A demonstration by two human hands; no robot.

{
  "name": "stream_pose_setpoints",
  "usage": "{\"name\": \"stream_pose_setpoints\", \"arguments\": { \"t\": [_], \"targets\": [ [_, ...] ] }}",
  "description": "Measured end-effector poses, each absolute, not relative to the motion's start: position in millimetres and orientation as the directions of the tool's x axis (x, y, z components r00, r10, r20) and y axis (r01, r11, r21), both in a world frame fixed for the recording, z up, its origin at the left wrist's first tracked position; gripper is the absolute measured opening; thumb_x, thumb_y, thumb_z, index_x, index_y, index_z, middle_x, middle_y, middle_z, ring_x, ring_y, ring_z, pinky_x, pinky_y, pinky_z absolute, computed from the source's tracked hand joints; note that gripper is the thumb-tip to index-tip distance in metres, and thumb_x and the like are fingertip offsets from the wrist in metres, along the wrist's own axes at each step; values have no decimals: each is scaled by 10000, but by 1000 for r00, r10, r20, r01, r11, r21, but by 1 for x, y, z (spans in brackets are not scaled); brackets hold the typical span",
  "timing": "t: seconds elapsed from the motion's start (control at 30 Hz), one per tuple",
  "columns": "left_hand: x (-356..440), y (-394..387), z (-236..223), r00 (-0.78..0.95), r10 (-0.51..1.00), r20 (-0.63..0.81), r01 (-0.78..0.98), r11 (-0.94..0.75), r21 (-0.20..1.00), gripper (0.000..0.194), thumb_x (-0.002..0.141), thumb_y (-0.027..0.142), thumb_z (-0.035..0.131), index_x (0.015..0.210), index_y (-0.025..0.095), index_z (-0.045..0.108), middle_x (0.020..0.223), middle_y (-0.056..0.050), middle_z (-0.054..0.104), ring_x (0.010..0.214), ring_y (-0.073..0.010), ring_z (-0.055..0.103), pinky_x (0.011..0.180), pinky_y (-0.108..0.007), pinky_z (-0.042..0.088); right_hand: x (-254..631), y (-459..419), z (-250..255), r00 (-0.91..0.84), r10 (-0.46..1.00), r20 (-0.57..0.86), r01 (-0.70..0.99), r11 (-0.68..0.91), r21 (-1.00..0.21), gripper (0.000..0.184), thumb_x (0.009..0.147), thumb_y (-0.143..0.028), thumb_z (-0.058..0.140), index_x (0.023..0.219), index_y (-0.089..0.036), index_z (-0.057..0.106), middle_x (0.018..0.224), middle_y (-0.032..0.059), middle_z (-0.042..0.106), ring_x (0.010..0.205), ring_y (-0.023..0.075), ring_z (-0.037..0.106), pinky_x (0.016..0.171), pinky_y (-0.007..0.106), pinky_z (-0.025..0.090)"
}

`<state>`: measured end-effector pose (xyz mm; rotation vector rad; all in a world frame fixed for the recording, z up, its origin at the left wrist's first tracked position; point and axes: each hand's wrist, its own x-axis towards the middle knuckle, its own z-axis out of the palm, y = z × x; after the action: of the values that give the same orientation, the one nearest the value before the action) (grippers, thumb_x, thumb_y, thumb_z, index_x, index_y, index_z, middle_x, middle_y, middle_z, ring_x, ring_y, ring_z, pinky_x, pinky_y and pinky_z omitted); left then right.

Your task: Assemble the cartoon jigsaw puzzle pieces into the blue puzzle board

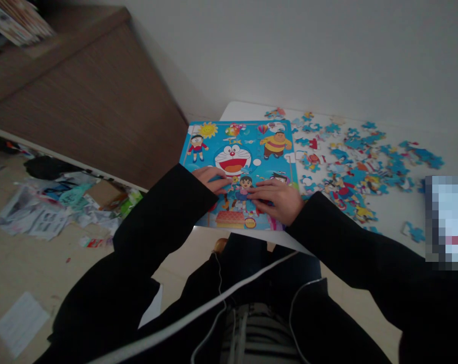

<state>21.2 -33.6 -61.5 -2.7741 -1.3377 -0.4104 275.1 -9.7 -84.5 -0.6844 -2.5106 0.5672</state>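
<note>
In the head view, a blue cartoon jigsaw puzzle board lies flat near the front left of the white table. It bears a large cat face, several figures, a sun and balloons. My left hand rests on the board's lower middle, fingers loosely bent and apart, touching the picture below the cat's mouth. From the right, my right hand lies across the lower part, fingers stretched toward the printed girl figure. No loose piece shows between the fingers of either hand. The fingers hide parts of the picture.
Many loose puzzle pieces are scattered on the white table right of the board. A pixelated object stands at the right edge. Left is a brown wooden cabinet; bags and papers litter the floor. A white cable crosses my lap.
</note>
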Motion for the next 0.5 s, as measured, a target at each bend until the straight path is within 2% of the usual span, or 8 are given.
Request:
{"name": "stream_pose_setpoints", "arguments": {
  "t": [0.13,0.27,0.5],
  "targets": [
    [17,-51,-64,576,756,311,763,-634,128,330,918,405,410,1057,227,650,965,-72,654,885,-186,603,791,-307,470,275,-10,-84,-771,560,305,368,781,-504,247,861,-219,500,1014,-240,694,1090,2,672,1039,200,590,904,386,489],
    [16,-51,-67,527,771,357,787,-602,138,299,910,383,443,1040,217,655,988,-73,656,958,-188,597,840,-316,470,276,-10,-84,-764,567,309,376,780,-501,247,864,-233,496,1012,-240,694,1083,-13,675,1041,198,589,906,375,488],
    [17,-24,-77,570,745,348,722,-656,221,371,935,410,359,1026,218,663,1004,-78,662,1069,-187,565,909,-314,448,276,-9,-84,-769,561,308,377,786,-490,254,864,-226,490,1016,-243,693,1083,-16,674,1037,192,591,904,373,490]
  ]
}}
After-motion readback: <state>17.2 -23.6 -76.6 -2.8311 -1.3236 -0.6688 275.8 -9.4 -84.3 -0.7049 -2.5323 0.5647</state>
